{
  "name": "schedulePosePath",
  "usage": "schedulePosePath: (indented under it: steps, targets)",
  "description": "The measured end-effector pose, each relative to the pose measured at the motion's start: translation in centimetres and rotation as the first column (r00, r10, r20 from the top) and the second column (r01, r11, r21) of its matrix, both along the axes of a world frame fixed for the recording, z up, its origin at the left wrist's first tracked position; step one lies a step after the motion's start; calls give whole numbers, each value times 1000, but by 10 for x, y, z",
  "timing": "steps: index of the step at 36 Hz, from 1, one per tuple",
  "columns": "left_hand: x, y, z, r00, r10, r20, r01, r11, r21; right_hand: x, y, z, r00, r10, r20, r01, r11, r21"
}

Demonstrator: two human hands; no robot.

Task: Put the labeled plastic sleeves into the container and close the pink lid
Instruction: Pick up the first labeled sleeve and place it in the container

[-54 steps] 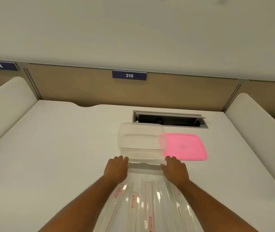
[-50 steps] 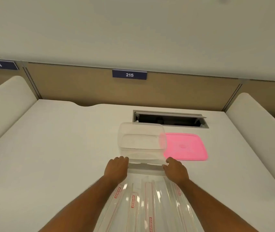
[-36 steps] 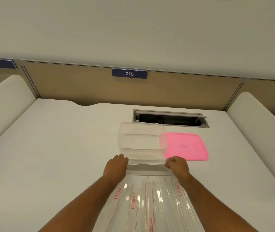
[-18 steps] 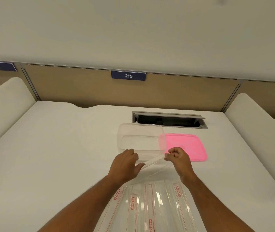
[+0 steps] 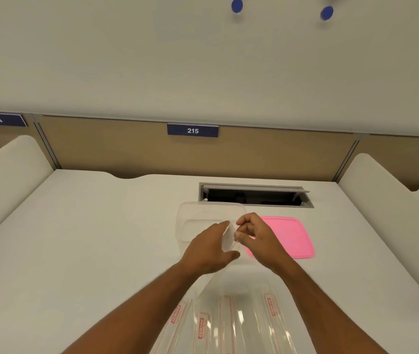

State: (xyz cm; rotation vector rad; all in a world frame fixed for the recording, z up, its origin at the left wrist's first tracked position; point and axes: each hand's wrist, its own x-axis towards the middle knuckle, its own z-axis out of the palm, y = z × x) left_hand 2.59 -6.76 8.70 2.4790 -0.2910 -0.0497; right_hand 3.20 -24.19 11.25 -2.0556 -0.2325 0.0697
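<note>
- over the clear container (image 5: 204,215), both your hands meet on the far end of the plastic sleeves (image 5: 231,318), lifted off the table (image 5: 75,238).
- your right hand (image 5: 255,237) pinches that end with curled fingers (image 5: 240,235); your left hand (image 5: 209,247) cups it, fingers only loosely bent, probably to gather the wide sheet narrower.
- the sleeves' labelled lengths trail back towards you, so none is inside yet.
- the pink lid (image 5: 292,237) lies flat just right of the container, handy for closing later.
</note>
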Motion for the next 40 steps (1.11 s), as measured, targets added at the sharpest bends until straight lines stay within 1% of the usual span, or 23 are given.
schedulePosePath:
  steps: [4, 7, 10, 13, 16, 21, 25, 28, 30, 32, 36, 40]
  targets:
    - [4, 3, 12, 999, 34, 17, -32, 997, -73, 4, 7, 16, 995, 76, 61, -73, 996, -51]
    - [5, 6, 22, 996, 74, 45, -68, 990, -122, 5, 13, 24, 989, 98, 112, -90, 993, -70]
    - [7, 11, 32, 986, 164, 35, -154, 967, -203, 5, 19, 30, 982, 85, 166, -80, 996, -36]
    - [8, 15, 40, 966, 259, -10, -249, 917, -310, 4, 22, 33, 983, 52, 175, -53, 999, -2]
    - [9, 19, 47, 937, 342, -73, -342, 852, -396, 4, 21, 32, 992, 33, 121, -28, 999, -37]
    - [13, 25, 48, 877, 431, -214, -475, 705, -527, 2, 17, 22, 1000, 15, -3, -15, 994, -109]
    - [18, 29, 46, 853, 429, -297, -514, 591, -622, 1, 15, 12, 995, 28, -97, -49, 972, -231]
    - [18, 30, 47, 842, 396, -368, -533, 494, -687, 0, 17, 6, 993, 9, -121, -46, 951, -305]
    - [17, 31, 47, 798, 383, -465, -597, 401, -695, -2, 18, 2, 994, 14, -111, -52, 936, -347]
    - [17, 30, 48, 748, 369, -551, -661, 334, -672, -4, 21, 0, 998, 20, -56, -41, 910, -412]
    - [16, 32, 44, 696, 340, -633, -716, 260, -647, -5, 25, 0, 990, 69, 125, 20, 798, -603]
    - [15, 35, 41, 685, 304, -662, -726, 213, -653, -7, 27, 1, 970, 115, 214, 73, 702, -708]
